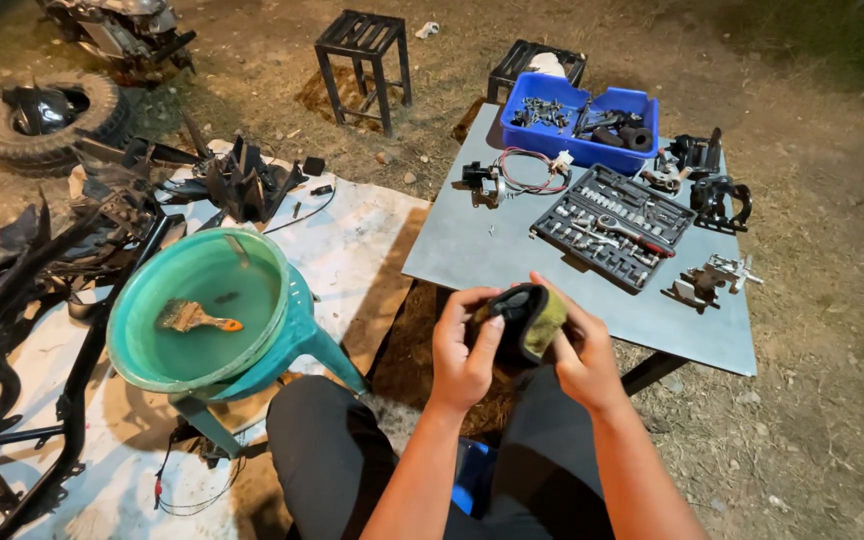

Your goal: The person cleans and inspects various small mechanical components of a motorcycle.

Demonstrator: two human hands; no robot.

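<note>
**Outdoor repair spot on bare ground, both hands on a dark part**

The setting is a dirt yard scattered with dry grass, lit from above. A grey sheet-metal counter (492, 250) stands ahead, carrying an open socket set case (612, 225), a blue plastic bin (542, 100) of small parts, a coil of red and black wires (532, 172) and several loose metal brackets. To the left, a teal basin (202, 310) holds liquid and a paintbrush (197, 318); it rests on a teal stool over a white ground sheet (352, 240). Black frame tubing lies farther left, with a tyre (47, 125) beyond.

The left hand (462, 350) and right hand (582, 355) hold a dark rubber part (524, 320) above the lap, near the counter's front edge. Fingers of both hands are curled and pressed around it, thumbs on top.
</note>
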